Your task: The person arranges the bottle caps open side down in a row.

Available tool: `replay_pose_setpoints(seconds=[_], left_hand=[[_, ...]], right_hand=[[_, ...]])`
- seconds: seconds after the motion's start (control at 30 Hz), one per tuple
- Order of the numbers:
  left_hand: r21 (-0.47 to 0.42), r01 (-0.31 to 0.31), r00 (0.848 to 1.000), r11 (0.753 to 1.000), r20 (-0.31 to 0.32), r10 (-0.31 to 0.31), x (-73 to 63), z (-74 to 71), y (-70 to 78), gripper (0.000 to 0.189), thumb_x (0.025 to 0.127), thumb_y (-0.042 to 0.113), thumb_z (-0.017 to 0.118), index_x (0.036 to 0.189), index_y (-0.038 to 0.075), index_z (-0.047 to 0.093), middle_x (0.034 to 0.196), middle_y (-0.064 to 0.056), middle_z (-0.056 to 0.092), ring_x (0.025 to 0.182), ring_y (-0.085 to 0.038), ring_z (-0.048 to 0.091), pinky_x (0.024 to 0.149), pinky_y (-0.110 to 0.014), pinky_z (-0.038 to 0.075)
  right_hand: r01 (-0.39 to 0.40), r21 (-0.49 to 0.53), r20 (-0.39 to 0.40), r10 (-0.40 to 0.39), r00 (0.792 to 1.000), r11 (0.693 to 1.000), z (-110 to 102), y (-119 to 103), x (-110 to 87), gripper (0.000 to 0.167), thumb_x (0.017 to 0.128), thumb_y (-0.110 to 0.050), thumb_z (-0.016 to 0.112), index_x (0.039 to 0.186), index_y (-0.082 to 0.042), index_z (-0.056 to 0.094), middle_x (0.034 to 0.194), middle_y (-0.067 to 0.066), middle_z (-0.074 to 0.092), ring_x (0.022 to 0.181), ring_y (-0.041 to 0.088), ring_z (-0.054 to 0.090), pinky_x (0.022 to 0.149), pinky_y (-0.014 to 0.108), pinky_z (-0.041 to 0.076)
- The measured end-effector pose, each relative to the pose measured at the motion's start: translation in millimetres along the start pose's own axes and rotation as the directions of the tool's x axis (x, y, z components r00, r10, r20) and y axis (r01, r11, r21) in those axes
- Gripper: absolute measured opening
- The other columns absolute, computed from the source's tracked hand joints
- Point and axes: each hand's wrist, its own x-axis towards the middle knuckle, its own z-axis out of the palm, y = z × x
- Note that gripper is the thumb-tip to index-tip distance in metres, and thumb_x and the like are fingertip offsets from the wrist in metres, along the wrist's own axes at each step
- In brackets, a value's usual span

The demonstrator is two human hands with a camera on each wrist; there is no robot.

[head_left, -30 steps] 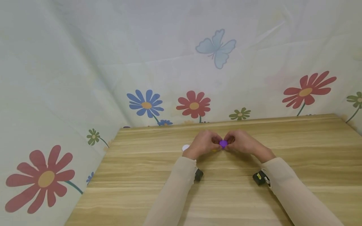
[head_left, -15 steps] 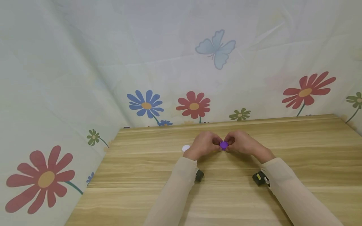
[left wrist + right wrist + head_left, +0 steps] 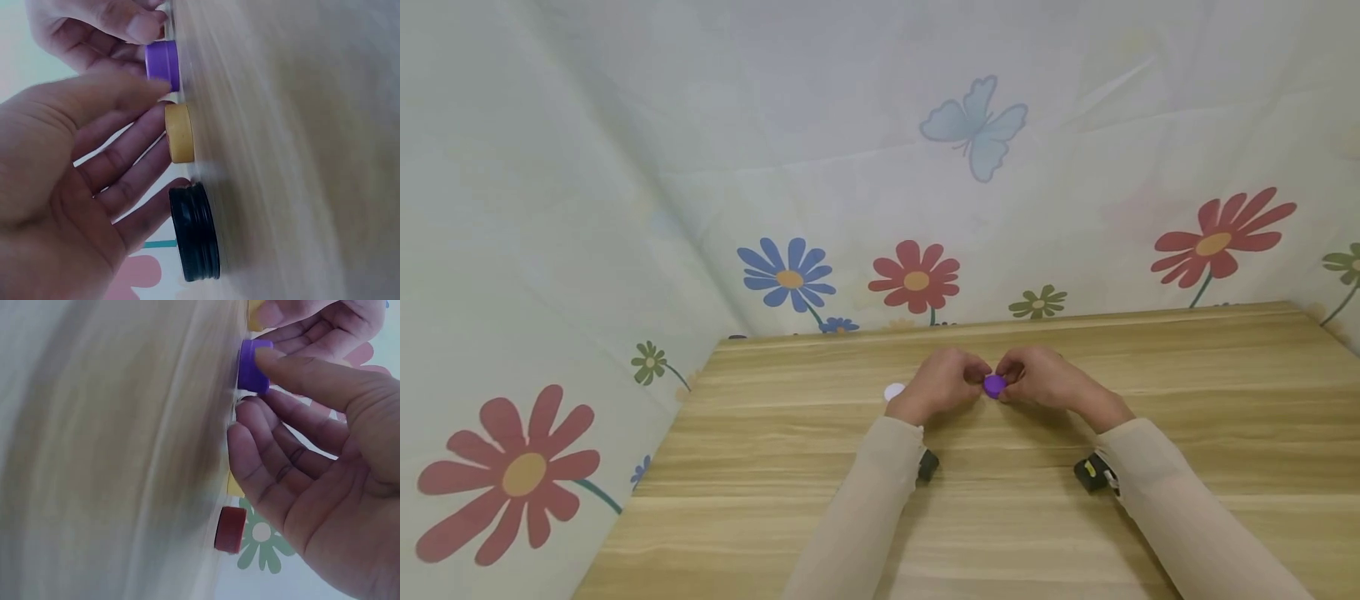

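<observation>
A small purple bottle cap [image 3: 995, 386] stands on the wooden table between the two hands. My right hand [image 3: 1045, 379] pinches it, its thumb [image 3: 281, 365] against the cap in the right wrist view. My left hand [image 3: 942, 383] is beside the cap on the left, its fingers loosely bent; the right wrist view shows a small gap between its thumb and the cap. Behind the left fingers stand a yellow cap [image 3: 181, 134] and a larger black lid [image 3: 195, 234] in the left wrist view. Both are hidden by that hand in the head view.
A white round cap [image 3: 893, 392] lies left of the left wrist. In the right wrist view a dark red cap [image 3: 231, 530] stands beyond the right hand. A flowered curtain [image 3: 820, 167] hangs behind the table's back edge [image 3: 1112, 317].
The purple cap has shifted very slightly right and shows more of its top and side. My left fingertips have eased off it; the orange-yellow bit by the left hand is now hidden.
</observation>
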Motion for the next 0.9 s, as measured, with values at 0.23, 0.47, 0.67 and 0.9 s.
replay_pose_setpoints(seconds=[0.23,0.47,0.67,0.9], left_hand=[[-0.107,0.044,0.999,0.993,0.017,-0.042,0.5,-1.2,1.6,0.03,0.099,0.02,0.077,0.125,0.006,0.078,0.112,-0.002,0.079,0.104,-0.013,0.07,0.092,-0.025,0.054],[-0.163,0.035,0.999,0.986,-0.032,-0.04,4.5,-0.7,7.1,0.034,0.1,0.02,0.075,0.131,0.006,0.075,0.119,-0.003,0.077,0.112,-0.016,0.07,0.093,-0.025,0.054],[-0.153,0.025,0.997,0.988,-0.063,-0.035,13.0,-1.5,18.1,0.037,0.099,0.022,0.076,0.133,0.006,0.074,0.123,-0.005,0.076,0.116,-0.017,0.07,0.097,-0.024,0.053],[-0.127,0.02,0.994,0.992,-0.101,-0.033,25.0,-0.6,28.1,0.034,0.1,0.017,0.075,0.131,0.005,0.074,0.124,-0.007,0.076,0.116,-0.02,0.07,0.097,-0.026,0.053]], right_hand=[[-0.02,0.011,-0.013,0.02,1.0,1.0,-11,1,-6.2,0.028,0.092,-0.006,0.081,0.113,0.01,0.07,0.1,0.013,0.073,0.092,0.028,0.069,0.079,0.042,0.058],[0.016,-0.013,-0.124,-0.018,0.992,1.0,-23,5,-15.2,0.026,0.095,-0.005,0.078,0.113,0.011,0.069,0.101,0.018,0.073,0.092,0.034,0.069,0.079,0.046,0.058],[-0.019,-0.032,-0.17,0.013,0.985,0.999,-32,5,-20.1,0.026,0.096,-0.006,0.076,0.116,0.01,0.07,0.109,0.026,0.072,0.096,0.04,0.07,0.08,0.052,0.059],[-0.061,-0.034,-0.203,0.053,0.978,0.998,-35,6,-19.7,0.028,0.099,-0.005,0.074,0.121,0.011,0.069,0.117,0.029,0.07,0.103,0.046,0.07,0.081,0.052,0.06]])
